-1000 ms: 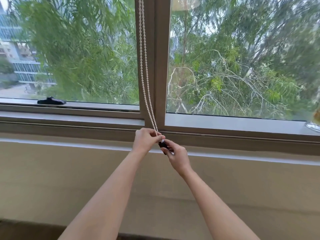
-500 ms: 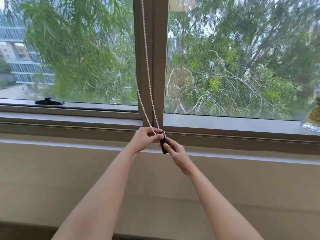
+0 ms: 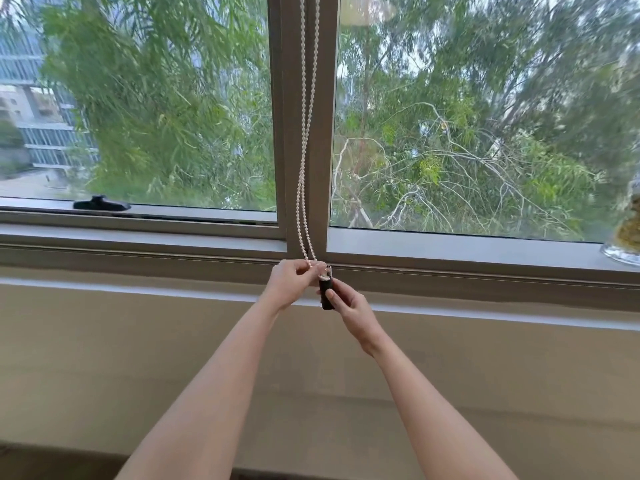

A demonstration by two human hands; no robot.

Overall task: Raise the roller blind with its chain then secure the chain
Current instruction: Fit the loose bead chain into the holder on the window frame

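Note:
A white bead chain [image 3: 304, 161] hangs in two strands down the central window post [image 3: 323, 133]. Its lower end runs into a small black chain holder [image 3: 326, 295] just below the sill. My left hand [image 3: 294, 282] pinches the chain's bottom loop right beside the holder's top. My right hand [image 3: 349, 311] grips the black holder from below and from the right. The roller blind itself is out of view above the frame.
A black window handle [image 3: 100, 203] lies on the left frame rail. A glass object with yellow contents [image 3: 627, 237] stands on the sill [image 3: 450, 251] at the far right. A beige wall [image 3: 104, 358] runs below the sill.
The two chain strands, spread apart half a second ago, now hang close together and straighter. Both hands stay at the holder, and more of the black holder shows.

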